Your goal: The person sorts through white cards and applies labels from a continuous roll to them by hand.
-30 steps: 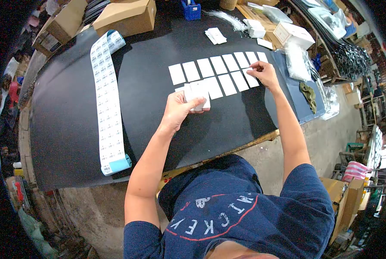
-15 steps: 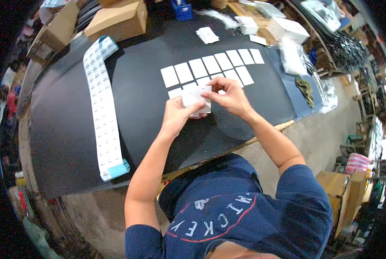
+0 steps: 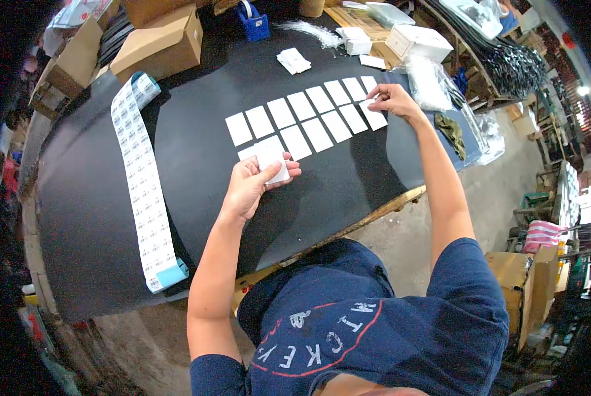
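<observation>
My left hand [image 3: 244, 189] is closed round a small stack of white cards [image 3: 269, 156], held above the table's near side with the thumb on top. Farther right, my right hand [image 3: 397, 103] has its thumb and fingertips pinched at the upper edge of a white card [image 3: 375, 119], which lies at the right end of the nearer row. Two rows of white cards cover this part of the black table: a far row [image 3: 281, 113] and a near row [image 3: 316, 134]. The near row's left end is partly hidden behind the held stack.
A long strip of printed labels [image 3: 143, 188] lies on the left. Loose white cards [image 3: 294, 61], a blue tape dispenser [image 3: 253, 26] and an open cardboard box [image 3: 160, 47] are at the back. Toward the right are a white box [image 3: 419, 43] and a green cloth [image 3: 449, 136].
My right hand has left the stack in my left hand and moved right to the near row's end, where a card now lies. The view has shifted slightly.
</observation>
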A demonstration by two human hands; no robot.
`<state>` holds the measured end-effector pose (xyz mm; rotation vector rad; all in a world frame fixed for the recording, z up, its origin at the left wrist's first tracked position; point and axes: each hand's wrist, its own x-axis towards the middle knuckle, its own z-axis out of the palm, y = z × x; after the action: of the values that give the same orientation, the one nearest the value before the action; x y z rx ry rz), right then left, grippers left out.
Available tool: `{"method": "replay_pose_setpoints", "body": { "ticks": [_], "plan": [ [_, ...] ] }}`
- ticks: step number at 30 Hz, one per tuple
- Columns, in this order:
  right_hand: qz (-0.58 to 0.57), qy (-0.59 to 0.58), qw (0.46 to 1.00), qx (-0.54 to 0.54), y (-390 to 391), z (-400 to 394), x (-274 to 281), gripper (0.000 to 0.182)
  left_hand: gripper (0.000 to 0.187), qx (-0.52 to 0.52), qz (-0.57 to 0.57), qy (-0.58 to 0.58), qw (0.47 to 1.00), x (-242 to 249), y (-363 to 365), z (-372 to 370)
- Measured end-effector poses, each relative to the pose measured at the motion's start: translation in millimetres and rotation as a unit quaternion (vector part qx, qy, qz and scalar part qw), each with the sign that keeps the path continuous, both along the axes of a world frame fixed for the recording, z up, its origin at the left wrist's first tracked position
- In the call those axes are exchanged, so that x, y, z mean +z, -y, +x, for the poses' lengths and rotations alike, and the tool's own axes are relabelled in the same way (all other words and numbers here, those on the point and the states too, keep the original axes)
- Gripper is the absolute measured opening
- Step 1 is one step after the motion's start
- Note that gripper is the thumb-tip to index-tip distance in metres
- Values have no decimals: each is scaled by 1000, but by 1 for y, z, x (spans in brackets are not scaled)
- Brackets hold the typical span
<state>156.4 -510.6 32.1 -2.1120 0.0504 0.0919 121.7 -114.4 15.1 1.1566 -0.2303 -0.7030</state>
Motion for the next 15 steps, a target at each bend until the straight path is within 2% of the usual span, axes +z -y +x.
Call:
{"method": "replay_pose_setpoints", "body": {
  "ticks": [7, 9, 10, 12, 14, 15],
  "plan": [
    [-89, 51, 994, -45, -2, -4, -19, 24, 28, 16, 5, 11, 1000, -1, 0, 0],
    [-193, 136, 970, -61, -7, -7, -20, 31, 28, 21, 11, 15, 1000, 2, 0, -2],
    [-192, 136, 970, -57, -12, -9, -19, 31, 28, 25, 12, 14, 1000, 1, 1, -2],
    [-237, 235, 934, -130, -31, -14, -16, 29, 27, 32, 16, 13, 999, 0, 2, -3],
    [-167, 201, 952, -163, -70, -23, -2, 24, 25, 57, 19, 10, 998, 0, 4, -5],
    [-98, 179, 971, -122, -90, -25, -4, 23, 24, 59, 14, 4, 998, 0, 5, -5]
  ]
}}
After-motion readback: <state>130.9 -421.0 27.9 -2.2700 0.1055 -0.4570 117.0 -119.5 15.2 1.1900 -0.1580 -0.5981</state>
